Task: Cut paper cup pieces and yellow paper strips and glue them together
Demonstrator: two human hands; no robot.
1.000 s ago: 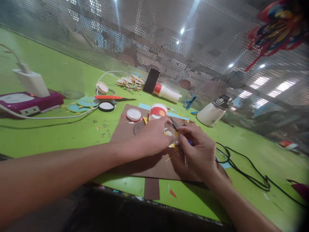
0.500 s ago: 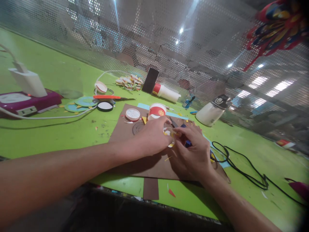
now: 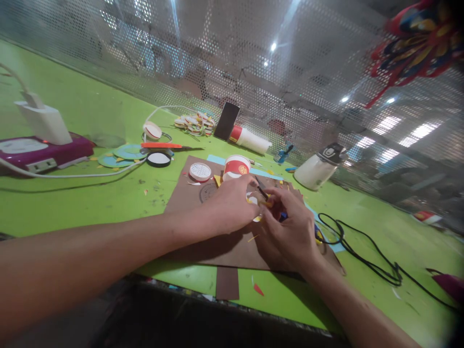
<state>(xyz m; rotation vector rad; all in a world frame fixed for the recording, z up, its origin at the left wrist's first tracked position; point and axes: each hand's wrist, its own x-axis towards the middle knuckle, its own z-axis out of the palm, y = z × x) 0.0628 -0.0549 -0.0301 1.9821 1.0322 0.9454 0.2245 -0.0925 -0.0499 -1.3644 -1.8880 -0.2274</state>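
Note:
My left hand [image 3: 232, 205] is curled over the brown board, its thumb and fingers closed on a small white and yellow paper piece [image 3: 253, 199]. Close against it, my right hand [image 3: 292, 227] pinches at a small yellow bit [image 3: 267, 203] by the left fingertips. Just behind the right fingers shows a thin dark tool [image 3: 261, 189], partly hidden; whether the hand touches it is unclear. A dark blue thing [image 3: 282, 216] shows beneath the right palm. Behind my left hand stands a red and white paper cup [image 3: 236, 166].
A round white lid [image 3: 200, 171] lies on the brown board [image 3: 217, 249]. To the left are an orange-handled cutter [image 3: 161, 145] and a purple power strip [image 3: 47, 152]. A phone [image 3: 226, 121] leans by stacked cups [image 3: 252, 140]. A white bottle [image 3: 315, 169] and black cable [image 3: 377, 263] are at right.
My right fingers have shifted slightly, and more of the thin dark tool shows beside them. My left hand stays nearly still.

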